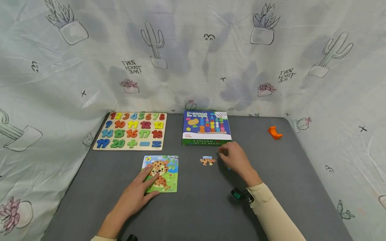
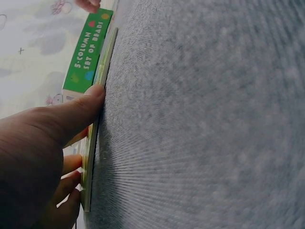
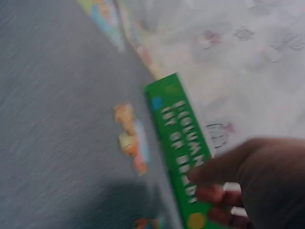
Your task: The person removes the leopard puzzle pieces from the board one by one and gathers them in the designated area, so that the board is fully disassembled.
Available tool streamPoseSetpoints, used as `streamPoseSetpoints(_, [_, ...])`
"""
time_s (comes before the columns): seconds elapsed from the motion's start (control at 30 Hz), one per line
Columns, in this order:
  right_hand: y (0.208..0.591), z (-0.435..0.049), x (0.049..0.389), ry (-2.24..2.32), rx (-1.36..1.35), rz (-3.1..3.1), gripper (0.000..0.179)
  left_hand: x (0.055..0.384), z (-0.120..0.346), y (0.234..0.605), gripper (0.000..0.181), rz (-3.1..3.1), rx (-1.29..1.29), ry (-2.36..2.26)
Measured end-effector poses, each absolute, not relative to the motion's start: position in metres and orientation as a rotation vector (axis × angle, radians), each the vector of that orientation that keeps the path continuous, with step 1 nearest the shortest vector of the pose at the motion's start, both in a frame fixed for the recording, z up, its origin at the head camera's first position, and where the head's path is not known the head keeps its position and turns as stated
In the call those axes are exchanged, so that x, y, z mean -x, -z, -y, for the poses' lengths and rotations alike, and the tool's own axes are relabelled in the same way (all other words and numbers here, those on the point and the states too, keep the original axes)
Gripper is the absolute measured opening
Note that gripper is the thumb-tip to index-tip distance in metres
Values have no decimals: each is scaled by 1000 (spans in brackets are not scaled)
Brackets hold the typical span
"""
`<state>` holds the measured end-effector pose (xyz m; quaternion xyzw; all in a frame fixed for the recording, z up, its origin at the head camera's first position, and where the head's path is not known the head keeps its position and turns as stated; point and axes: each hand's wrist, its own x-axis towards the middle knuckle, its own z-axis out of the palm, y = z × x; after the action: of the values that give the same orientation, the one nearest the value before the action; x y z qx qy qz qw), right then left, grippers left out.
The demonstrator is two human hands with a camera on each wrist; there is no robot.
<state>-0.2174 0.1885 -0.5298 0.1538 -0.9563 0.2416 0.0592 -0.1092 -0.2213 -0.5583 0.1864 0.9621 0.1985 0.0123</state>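
Observation:
A small jigsaw board (image 1: pixel 172 184) with a spotted leopard cub lies on the grey table. My left hand (image 1: pixel 135 194) rests on its left side, fingers spread over the picture and thumb along the near edge. My right hand (image 1: pixel 236 160) hovers off the table near the bead-set box (image 1: pixel 206 142), fingers loosely bent, with nothing visible between them. To its left lies a spotted puzzle piece (image 1: pixel 207 161), also in the right wrist view, which is blurred. Another colourful puzzle piece (image 1: pixel 227 167) is mostly hidden below the right hand.
At the back left lies a wooden number board (image 1: pixel 129 132) with coloured numerals. An orange curved block (image 1: pixel 274 133) sits at the far right. A patterned white cloth (image 1: pixel 193 57) hangs behind and beside the grey table (image 1: pixel 193 214).

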Motion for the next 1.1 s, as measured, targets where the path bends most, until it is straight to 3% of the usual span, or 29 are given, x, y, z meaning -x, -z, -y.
streamPoseSetpoints(0.2, [549, -185, 214, -646, -768, 2873, 10, 110, 221, 558, 74, -3002, -584, -618])
streamPoseSetpoints(1.1, [545, -176, 212, -722, -726, 2815, 15, 108, 222, 562, 73, -3019, -578, -620])
